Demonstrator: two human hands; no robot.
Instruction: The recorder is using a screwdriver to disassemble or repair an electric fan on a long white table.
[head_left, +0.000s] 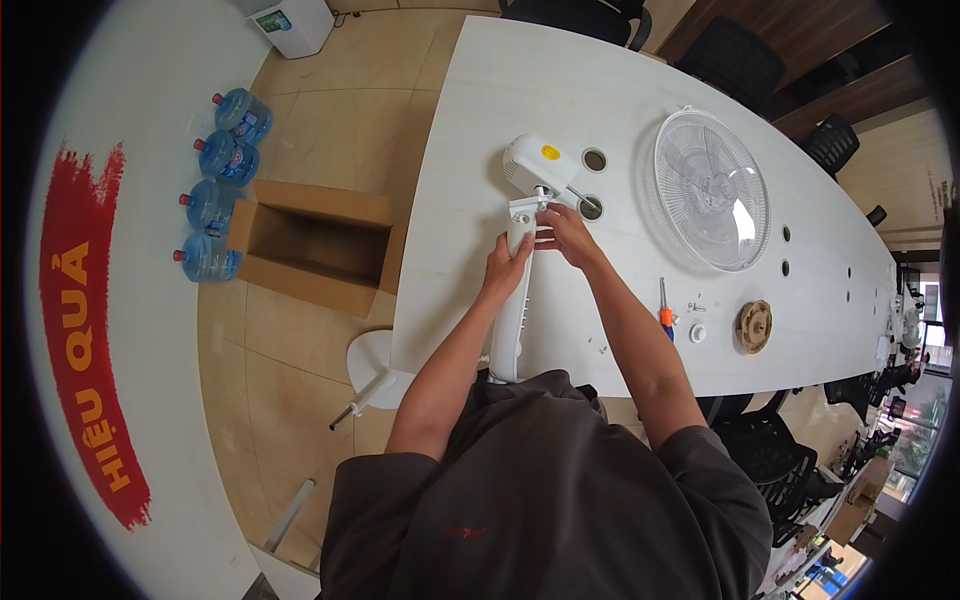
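Observation:
A white fan motor housing (528, 166) with a yellow sticker lies on the table, its thin metal shaft (582, 197) pointing right. The near side of the housing meets the top of a long white fan column (511, 325), which runs back toward my body. My left hand (506, 268) grips the upper part of this column from the left, thumb along its face. At the joint between housing and column, my right hand (567, 236) is closed with its fingertips against the bracket (527, 207). Whether it also pinches a small screw cannot be made out.
Right on the table (500, 90) are a round fan guard (712, 190), a screwdriver (666, 316), loose screws, a white cap (697, 333) and a brown round part (753, 327). Left on the floor: an open cardboard box (318, 290), several water bottles (228, 158), a white round base (372, 362).

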